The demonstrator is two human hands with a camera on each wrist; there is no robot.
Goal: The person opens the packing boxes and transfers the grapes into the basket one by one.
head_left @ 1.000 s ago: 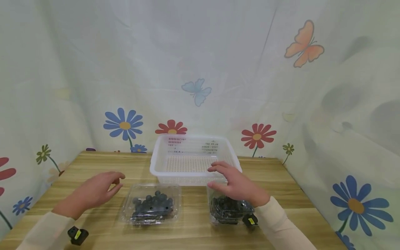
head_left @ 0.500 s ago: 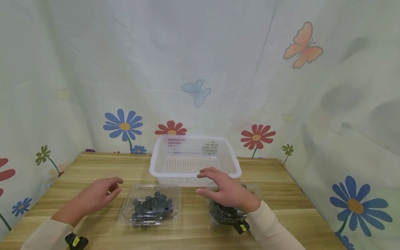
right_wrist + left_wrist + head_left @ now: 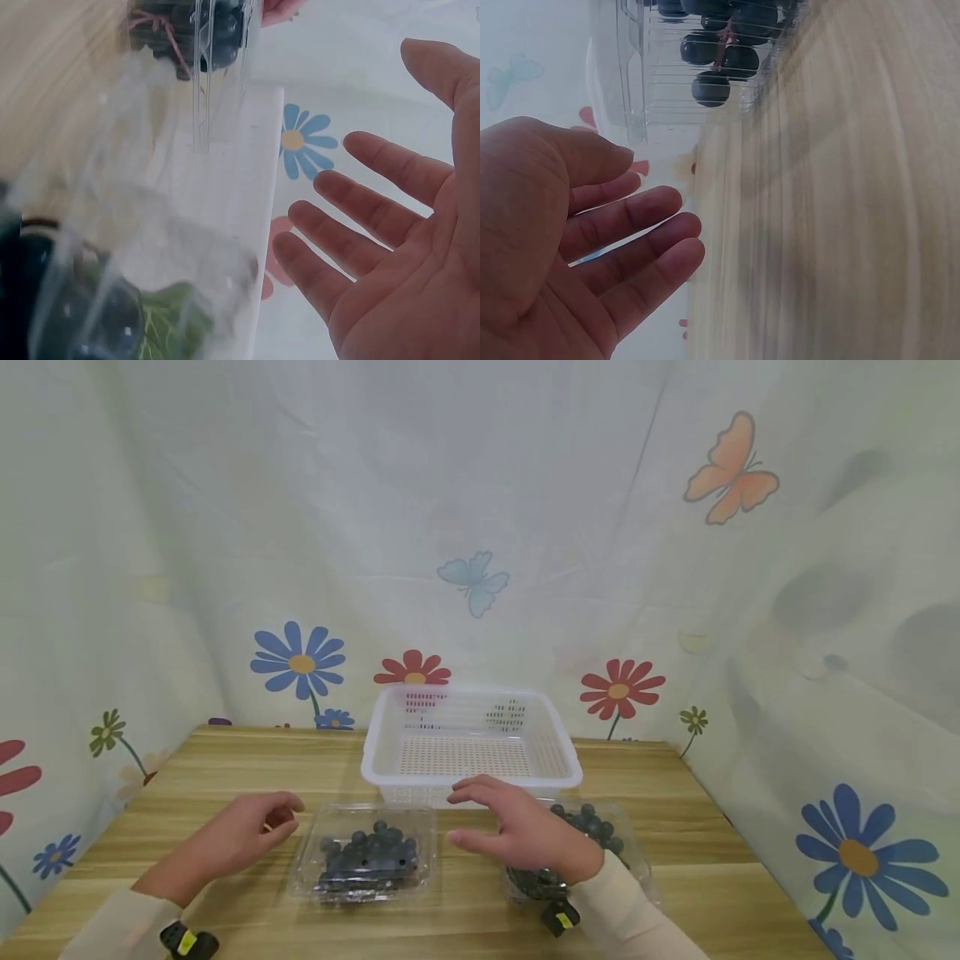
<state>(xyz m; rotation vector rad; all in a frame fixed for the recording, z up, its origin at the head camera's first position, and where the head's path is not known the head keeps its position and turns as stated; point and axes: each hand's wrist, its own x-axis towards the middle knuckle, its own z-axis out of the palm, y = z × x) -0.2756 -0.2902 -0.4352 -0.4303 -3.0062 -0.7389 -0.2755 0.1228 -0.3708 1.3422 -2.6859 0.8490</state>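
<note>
One left hand above bench, grip fairly wide, fingers loosely bent, just beside left clear box; left clear box on bench, dark grapes inside; white perforated basket behind gap between boxes; right hand, grip wide, thumb apart from fingers, over left part of right clear box; right clear box on bench, more dark grapes inside

a gap parts the boxes — basket across its far end.
</note>
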